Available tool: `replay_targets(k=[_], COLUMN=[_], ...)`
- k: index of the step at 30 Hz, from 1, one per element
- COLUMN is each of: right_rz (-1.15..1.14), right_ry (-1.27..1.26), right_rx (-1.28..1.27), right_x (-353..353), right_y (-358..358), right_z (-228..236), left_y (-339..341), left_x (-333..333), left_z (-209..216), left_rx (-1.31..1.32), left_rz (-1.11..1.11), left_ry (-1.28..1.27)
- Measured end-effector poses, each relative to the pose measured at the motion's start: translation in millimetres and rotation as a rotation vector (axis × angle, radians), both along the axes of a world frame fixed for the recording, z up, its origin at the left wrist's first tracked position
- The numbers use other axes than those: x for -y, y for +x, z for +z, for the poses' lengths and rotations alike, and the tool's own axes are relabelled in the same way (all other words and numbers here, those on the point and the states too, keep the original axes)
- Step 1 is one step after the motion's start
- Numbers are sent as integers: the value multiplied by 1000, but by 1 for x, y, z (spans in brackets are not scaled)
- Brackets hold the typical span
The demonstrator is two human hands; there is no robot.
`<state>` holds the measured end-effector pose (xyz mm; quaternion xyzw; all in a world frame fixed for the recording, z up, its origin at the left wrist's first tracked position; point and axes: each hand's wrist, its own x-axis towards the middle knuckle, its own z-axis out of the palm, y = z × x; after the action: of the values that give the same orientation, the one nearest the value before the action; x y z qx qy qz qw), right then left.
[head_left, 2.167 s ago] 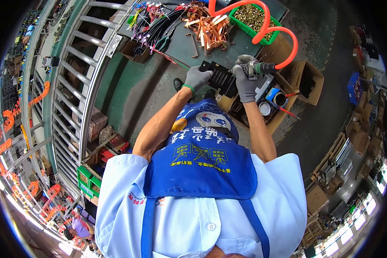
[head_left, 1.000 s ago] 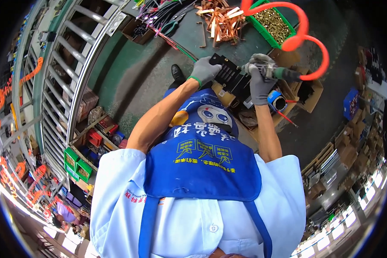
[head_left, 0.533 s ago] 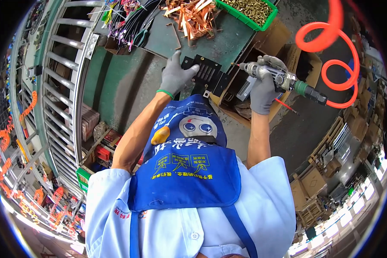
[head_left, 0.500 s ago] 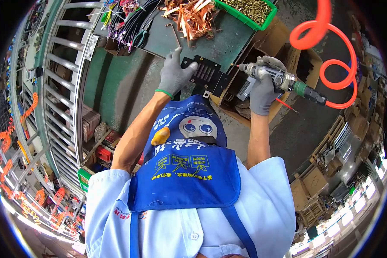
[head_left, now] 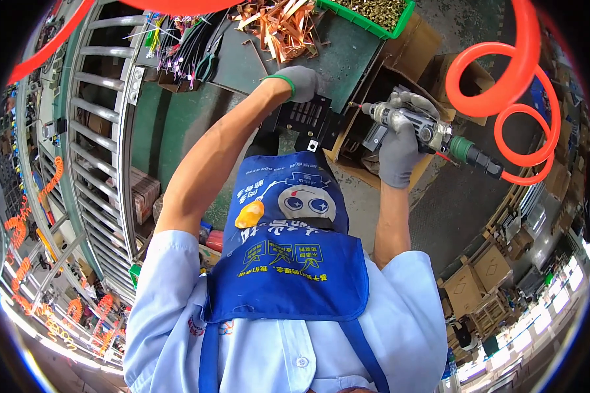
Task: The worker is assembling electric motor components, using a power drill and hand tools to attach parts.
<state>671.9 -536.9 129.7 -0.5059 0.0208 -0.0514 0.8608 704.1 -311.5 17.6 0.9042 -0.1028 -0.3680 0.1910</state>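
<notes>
My right hand (head_left: 400,147), in a grey glove, is wrapped round a power screwdriver (head_left: 429,130) with a green collar. Its thin bit points left, a little apart from a black slotted metal plate (head_left: 306,116). The plate lies low in front of me, just beyond my blue apron (head_left: 288,196). My left hand (head_left: 300,83), gloved in grey with a green cuff, is at the plate's far edge. Its fingers are bent away and blurred, so what they hold, if anything, is hidden.
Copper strips (head_left: 282,29) lie heaped on the green bench (head_left: 239,62), beside a green tray (head_left: 373,27) of small brass-coloured parts. Cable bundles and pliers (head_left: 208,62) lie at the left. A red coiled hose (head_left: 550,124) loops at the right, near open cardboard boxes (head_left: 413,42).
My left hand has moved right and away from me, from the plate's left corner to its far edge, its fingers now bunched. The screwdriver stays in my right hand, slightly lower.
</notes>
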Motion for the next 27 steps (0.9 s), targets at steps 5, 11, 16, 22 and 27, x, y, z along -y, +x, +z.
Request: replay_targets(k=[5,11,16,22,27], right_rz=[-10,-60,-30,-2,34], right_ry=[25,-45,-7,-126,-125], right_rx=[-96,-101,-208,-209,-207], right_x=[2,6,17,13,3], right_y=[3,16,34,50,52], right_z=[-6,-10,-15,-12,1], left_y=[0,-23,-89,-165,-195], left_x=[-23,-74,-105,-74,-47], left_z=[-3,10,-24,-58,-51], left_rx=[-80,-66,-47,-206,-339], left_rz=[100,985,1381,1569,1403], left_ry=[-221,-816,-918,-976,-942])
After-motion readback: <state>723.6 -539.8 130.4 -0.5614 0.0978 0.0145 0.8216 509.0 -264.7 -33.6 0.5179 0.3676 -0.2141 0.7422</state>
